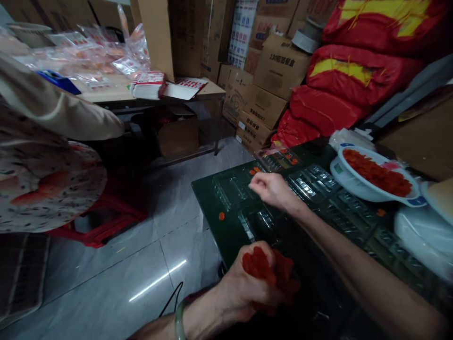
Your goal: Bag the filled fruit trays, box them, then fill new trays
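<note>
Red slices [260, 264] bunch tight in the closed left hand [240, 288], a firm grip losing none, while the half-open right hand [272, 189] hovers over clear plastic trays [311, 184].

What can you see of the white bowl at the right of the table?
The white bowl is a wide, shallow oval, glossy like plastic, with small blue tabs on its rim. It is heaped with red slices, which lie inside the rim. It stands at the far right of the dark green table, apparently on a white scale with a small display. The open right hand is apart from it.
</note>
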### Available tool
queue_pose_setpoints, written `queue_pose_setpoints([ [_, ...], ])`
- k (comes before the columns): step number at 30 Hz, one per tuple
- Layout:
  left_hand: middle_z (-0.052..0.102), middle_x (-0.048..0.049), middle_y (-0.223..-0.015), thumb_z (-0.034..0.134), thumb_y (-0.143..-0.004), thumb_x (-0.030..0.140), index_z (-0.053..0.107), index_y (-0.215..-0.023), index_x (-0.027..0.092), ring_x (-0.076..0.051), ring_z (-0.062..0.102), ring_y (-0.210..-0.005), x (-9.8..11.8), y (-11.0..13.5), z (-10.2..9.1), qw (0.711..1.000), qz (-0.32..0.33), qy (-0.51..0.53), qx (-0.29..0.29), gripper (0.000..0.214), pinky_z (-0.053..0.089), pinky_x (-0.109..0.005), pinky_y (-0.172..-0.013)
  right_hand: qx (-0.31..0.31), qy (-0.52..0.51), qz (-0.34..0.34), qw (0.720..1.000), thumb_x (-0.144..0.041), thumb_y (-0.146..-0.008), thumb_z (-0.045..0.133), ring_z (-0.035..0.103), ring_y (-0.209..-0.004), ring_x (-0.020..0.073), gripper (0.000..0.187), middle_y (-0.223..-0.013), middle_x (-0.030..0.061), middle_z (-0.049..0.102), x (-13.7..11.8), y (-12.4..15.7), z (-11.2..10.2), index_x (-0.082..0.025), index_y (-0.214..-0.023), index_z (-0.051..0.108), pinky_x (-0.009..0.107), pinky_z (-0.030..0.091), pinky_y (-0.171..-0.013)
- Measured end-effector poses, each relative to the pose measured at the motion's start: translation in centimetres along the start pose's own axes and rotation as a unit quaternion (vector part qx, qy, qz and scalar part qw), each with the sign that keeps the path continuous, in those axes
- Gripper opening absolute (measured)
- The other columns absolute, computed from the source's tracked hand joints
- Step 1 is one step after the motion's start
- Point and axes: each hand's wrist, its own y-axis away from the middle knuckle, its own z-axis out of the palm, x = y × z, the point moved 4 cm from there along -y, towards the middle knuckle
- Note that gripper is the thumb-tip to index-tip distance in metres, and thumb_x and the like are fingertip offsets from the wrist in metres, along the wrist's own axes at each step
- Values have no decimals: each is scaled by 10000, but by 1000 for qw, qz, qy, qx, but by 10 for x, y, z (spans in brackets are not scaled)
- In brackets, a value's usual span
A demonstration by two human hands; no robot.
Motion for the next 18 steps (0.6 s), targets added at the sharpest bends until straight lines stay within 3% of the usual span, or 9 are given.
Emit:
queue_pose_setpoints([
  [4,522,2,-661,776,-422,132,344,-599,172,-77,467,-505,-12,18,-1,999,3,-38,-19,468,351,-192,-436,-119,83,-178,973,-438,-775,556,624,-730,197,250,-794,50,686,-77,22,26,-208,-819,643,243,350,-547],
  [7,499,14,-611,798,-435,214,333,-568,166,-58,425,-493,-15,22,-6,995,2,-97,-24,487,344,-190,-448,-166,148,-213,951,-289,-816,506,640,-738,209,183,-841,93,687,-102,30,39,-171,-818,646,248,364,-542],
  [9,496,15,-600,800,-417,219,325,-560,167,-64,433,-493,-14,21,-7,993,4,-112,-37,499,347,-191,-444,-160,148,-215,952,-226,-828,457,642,-746,215,194,-846,103,683,-104,31,39,-160,-830,640,255,383,-554],
  [12,503,19,-616,762,-404,130,308,-562,165,-68,453,-483,-8,19,-4,995,12,-79,-60,483,365,-196,-442,-84,121,-153,977,-239,-851,401,635,-771,214,226,-887,93,671,-84,28,23,-178,-874,618,266,401,-587],
  [15,496,21,-647,665,-424,35,290,-578,161,-60,454,-476,-3,18,3,997,-3,-37,-67,425,359,-193,-450,23,85,7,996,-264,-860,384,619,-820,230,238,-946,112,653,-34,18,1,-190,-934,598,298,406,-658],
  [18,486,15,-673,582,-439,7,276,-601,165,-68,464,-492,1,14,7,999,-12,-22,-47,381,310,-173,-427,44,25,111,993,-236,-783,508,602,-860,270,153,-890,131,653,15,8,-5,-183,-872,620,341,394,-719],
])
